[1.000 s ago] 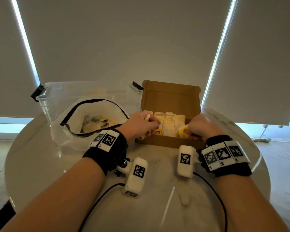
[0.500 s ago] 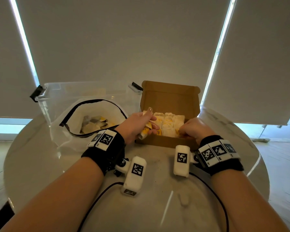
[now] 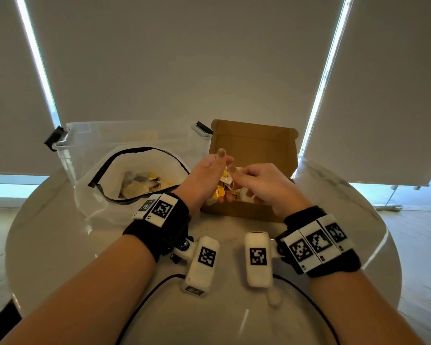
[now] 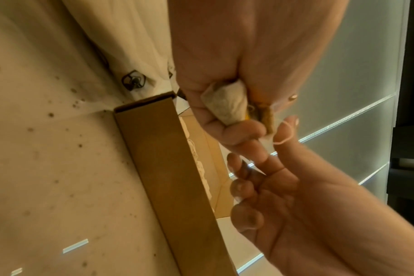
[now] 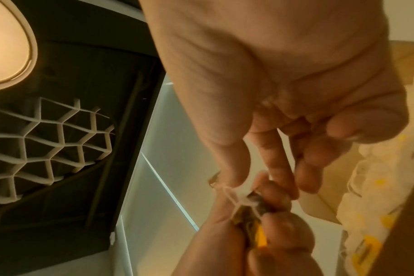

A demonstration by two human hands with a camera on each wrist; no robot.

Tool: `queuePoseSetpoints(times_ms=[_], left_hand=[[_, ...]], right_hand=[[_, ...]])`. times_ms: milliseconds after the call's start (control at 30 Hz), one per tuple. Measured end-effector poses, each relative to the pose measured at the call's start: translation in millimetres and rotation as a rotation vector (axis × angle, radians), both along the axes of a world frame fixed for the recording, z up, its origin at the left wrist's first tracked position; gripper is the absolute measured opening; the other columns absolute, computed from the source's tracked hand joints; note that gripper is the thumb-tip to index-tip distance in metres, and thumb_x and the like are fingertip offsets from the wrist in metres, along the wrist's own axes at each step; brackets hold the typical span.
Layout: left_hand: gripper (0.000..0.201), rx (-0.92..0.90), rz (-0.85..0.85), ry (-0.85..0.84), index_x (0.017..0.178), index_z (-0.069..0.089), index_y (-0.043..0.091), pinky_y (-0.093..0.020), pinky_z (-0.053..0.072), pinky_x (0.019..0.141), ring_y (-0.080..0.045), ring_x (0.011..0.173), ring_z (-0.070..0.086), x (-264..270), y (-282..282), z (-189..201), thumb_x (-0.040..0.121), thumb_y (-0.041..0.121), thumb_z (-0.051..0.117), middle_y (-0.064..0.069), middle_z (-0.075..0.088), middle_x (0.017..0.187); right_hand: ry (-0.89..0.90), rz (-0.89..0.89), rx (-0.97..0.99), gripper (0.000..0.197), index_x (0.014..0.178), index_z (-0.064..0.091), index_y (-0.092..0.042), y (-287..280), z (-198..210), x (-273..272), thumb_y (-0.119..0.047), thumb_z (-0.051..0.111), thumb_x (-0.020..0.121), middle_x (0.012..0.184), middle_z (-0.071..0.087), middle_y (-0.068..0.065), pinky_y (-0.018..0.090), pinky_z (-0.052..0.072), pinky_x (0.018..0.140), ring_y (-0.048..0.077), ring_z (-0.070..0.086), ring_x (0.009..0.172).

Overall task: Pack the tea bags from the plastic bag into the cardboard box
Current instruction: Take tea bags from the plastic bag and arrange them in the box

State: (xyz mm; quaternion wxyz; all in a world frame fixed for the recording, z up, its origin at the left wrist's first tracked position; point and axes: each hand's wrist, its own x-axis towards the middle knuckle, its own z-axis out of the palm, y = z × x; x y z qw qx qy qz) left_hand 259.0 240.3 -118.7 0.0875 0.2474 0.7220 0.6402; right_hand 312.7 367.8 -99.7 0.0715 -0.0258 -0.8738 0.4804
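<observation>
Left hand (image 4: 225,78) is gripping a tea bag (image 4: 227,104), fingers curled round it; pouch is off-white, crumpled, yellow tag at one end; right hand (image 3: 261,185) is pinching its thin white string (image 4: 285,134) between fingertips; both are hovering above the open cardboard box (image 3: 253,150), which is holding rows of pale, yellow-tagged tea bags; plastic bag (image 3: 135,180) with more is sitting just left on the round table (image 3: 60,232).

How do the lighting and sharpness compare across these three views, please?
Head view: bright strips between the blinds backlight the scene, the table shows glare streaks, and straight edges bow from the wide lens. Left wrist view: warm cast, the tea bag fairly sharp, the right hand soft. Right wrist view: dim, with the left hand and the cardboard box blurred.
</observation>
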Motion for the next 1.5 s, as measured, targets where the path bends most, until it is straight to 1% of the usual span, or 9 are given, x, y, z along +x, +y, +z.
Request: queuePoseSetpoints(times_ms=[233,400,567,667,833,967,1167,1367,1500], left_hand=[[0.055,-0.026,-0.032,0.062,0.105,0.057,0.015,-0.021,0.05,0.048,-0.015,0.056,0.062,-3.3,0.5,-2.7,0.097,0.052,0.016,-0.014,0.067,0.078],[0.061,-0.067,-0.064,-0.054,0.111,0.054,0.017,-0.02,0.048,0.048,-0.012,0.052,0.06,-4.3,3.1,-1.5,0.095,0.057,0.01,-0.011,0.066,0.08],[0.071,0.011,-0.085,-0.354,0.09,0.06,0.01,-0.02,0.041,0.044,-0.01,0.043,0.051,-4.1,1.5,-0.4,0.094,0.063,0.014,-0.001,0.066,0.061],[0.057,0.137,-0.171,-0.493,0.096,0.059,0.008,-0.015,0.038,0.036,-0.009,0.045,0.049,-3.4,1.5,-3.4,0.093,0.059,0.034,-0.008,0.061,0.079],[0.02,0.143,-0.184,-0.371,0.102,0.058,0.013,-0.014,0.036,0.04,-0.006,0.053,0.045,-1.8,3.4,-5.7,0.091,0.03,0.057,-0.001,0.055,0.077],[0.01,0.135,-0.038,-0.237,0.094,0.057,0.016,-0.015,0.039,0.042,-0.005,0.049,0.047,-2.7,3.1,-3.7,0.091,0.025,0.059,0.001,0.058,0.072],[0.018,-0.036,0.03,-0.073,0.1,0.06,0.016,-0.017,0.043,0.047,-0.006,0.057,0.047,-4.0,3.1,-5.5,0.087,0.028,0.064,0.0,0.058,0.082],[0.024,-0.08,0.055,-0.198,0.112,0.057,0.013,-0.017,0.041,0.047,-0.005,0.058,0.047,-8.4,4.1,-7.0,0.096,0.03,0.053,0.0,0.065,0.091],[0.023,-0.116,0.042,-0.223,0.105,0.059,0.01,-0.016,0.04,0.048,-0.006,0.059,0.048,-9.9,5.3,-7.9,0.098,0.028,0.048,-0.004,0.069,0.088]], right_hand=[[0.158,0.136,0.058,0.038,0.104,0.055,-0.019,1.0,-4.6,-4.0,-0.011,0.077,0.074,0.101,0.055,-0.002,0.013,0.046,0.057,0.006,0.06,0.078],[0.29,0.06,0.023,0.006,0.093,0.066,-0.011,2.8,-4.9,-4.8,-0.009,0.063,0.087,0.083,0.059,-0.008,0.007,0.041,0.053,-0.006,0.057,0.062],[0.289,-0.023,-0.119,0.023,0.093,0.058,-0.018,10.3,-4.4,-11.0,0.001,0.047,0.094,0.088,0.055,-0.008,0.008,0.041,0.052,0.003,0.051,0.075],[0.189,0.049,-0.306,0.031,0.088,0.055,-0.021,9.8,-4.4,-10.7,0.005,0.038,0.095,0.094,0.055,0.0,0.015,0.048,0.053,0.009,0.055,0.078],[0.147,0.117,-0.41,0.033,0.095,0.057,-0.025,14.2,-5.2,-12.0,0.004,0.043,0.091,0.097,0.057,-0.001,0.026,0.045,0.067,0.015,0.054,0.085],[0.041,0.045,-0.541,0.028,0.116,0.06,-0.019,18.1,-2.2,-11.0,-0.034,0.043,0.098,0.096,0.065,0.0,0.025,0.047,0.064,0.013,0.062,0.082],[0.136,-0.055,-0.396,0.004,0.086,0.067,-0.014,22.9,-5.5,-12.2,-0.012,0.064,0.086,0.081,0.062,0.003,0.021,0.04,0.055,0.01,0.047,0.064],[0.058,-0.349,-0.156,0.007,0.095,0.064,-0.007,55.4,0.5,-10.7,-0.006,0.062,0.088,0.092,0.065,0.009,0.031,0.058,0.071,0.019,0.064,0.079],[-0.178,-0.342,0.048,0.006,0.091,0.061,-0.006,62.7,0.9,-10.6,-0.001,0.059,0.088,0.082,0.062,0.012,0.025,0.053,0.061,0.017,0.059,0.065]])
